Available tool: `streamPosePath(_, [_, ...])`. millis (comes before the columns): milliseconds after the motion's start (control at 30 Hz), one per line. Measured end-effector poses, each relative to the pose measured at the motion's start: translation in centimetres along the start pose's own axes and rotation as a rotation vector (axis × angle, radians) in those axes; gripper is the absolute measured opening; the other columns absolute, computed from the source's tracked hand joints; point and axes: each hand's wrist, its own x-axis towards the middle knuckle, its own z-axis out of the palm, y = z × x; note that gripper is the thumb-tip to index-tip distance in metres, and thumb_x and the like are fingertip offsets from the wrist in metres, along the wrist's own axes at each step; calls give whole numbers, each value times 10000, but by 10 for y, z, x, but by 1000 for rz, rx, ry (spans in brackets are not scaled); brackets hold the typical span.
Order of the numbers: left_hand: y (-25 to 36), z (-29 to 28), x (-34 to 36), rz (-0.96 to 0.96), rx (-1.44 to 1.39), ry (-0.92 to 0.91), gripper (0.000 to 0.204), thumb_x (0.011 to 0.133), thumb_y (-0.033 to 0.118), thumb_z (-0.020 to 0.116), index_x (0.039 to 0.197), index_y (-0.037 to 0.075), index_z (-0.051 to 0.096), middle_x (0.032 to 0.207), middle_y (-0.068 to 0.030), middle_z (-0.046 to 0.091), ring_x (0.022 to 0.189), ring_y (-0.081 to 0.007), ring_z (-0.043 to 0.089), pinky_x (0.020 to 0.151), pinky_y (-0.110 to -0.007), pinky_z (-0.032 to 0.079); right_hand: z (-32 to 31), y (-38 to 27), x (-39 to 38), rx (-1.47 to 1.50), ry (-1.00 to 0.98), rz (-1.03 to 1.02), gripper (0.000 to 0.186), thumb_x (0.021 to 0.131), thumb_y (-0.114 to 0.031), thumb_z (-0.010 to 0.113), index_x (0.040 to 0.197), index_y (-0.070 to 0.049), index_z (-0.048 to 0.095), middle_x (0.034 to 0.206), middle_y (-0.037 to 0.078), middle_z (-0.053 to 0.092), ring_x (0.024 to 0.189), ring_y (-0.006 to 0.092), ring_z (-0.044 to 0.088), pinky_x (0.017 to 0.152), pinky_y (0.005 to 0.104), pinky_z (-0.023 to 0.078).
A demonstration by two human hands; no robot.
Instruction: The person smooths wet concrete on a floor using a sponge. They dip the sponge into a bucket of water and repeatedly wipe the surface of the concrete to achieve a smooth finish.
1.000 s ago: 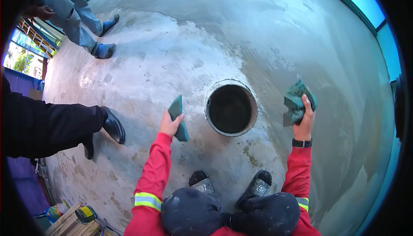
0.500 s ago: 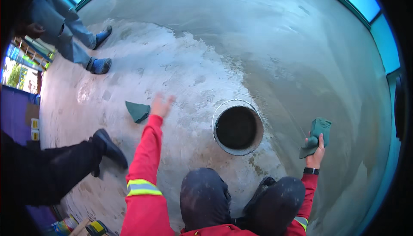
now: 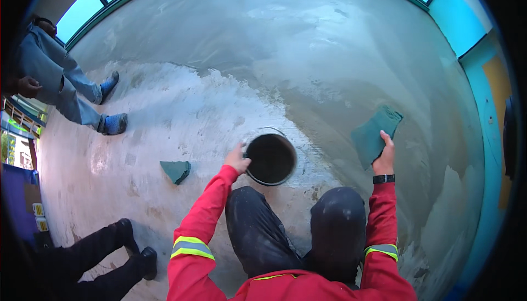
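Between my arms a round bucket (image 3: 270,159) stands on the floor, dark inside, with a thin wire handle along its far rim. My left hand (image 3: 238,159) is closed on the bucket's left rim; its fingertips are partly blurred. Out to the right, my right hand (image 3: 386,153) grips a green foam-like pad (image 3: 373,133) by its near right edge, thumb on top. The pad is tilted over the wet grey floor coat (image 3: 329,81); I cannot tell whether it touches. A smaller angular green piece (image 3: 175,171) of similar look lies on the pale floor left of the bucket.
One person in light trousers and blue shoes (image 3: 114,124) stands at the far left. Another person's dark shoes (image 3: 144,261) are at the lower left. The smooth wet coat meets rough pale floor (image 3: 137,136) along a ragged edge. A turquoise wall (image 3: 483,114) bounds the right.
My left hand has gone from open above the floor near the small green piece to the bucket's rim. The pad in my right hand now looks more spread out. The dark-shod person's legs have shifted.
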Motion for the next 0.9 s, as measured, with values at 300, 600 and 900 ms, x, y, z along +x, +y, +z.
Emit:
streamPosePath(300, [-98,-168,12,-4,-21,560,560,722,-16,629,1239,68,430,797,-141,626,615,-208,647,524,-339,562,140,98,37,-280,-373,-79,517,723,55,602,1206,-75,473,1087,35,580,998,173,567,834,323,480])
streamPosePath(600, [-114,-264,44,-151,-492,835,602,788,-85,543,1335,66,342,1053,-179,609,843,-236,659,580,-371,590,266,314,144,-590,-615,-190,289,830,49,562,1114,-4,575,1100,98,628,1022,232,589,865,317,464])
streamPosePath(900, [-100,-290,46,-327,-521,843,583,852,-45,493,1386,47,282,1139,-146,579,934,-246,630,698,-364,573,295,363,184,-1263,-1197,-723,353,653,85,556,955,-95,586,1316,191,423,1167,406,466,930,423,449])
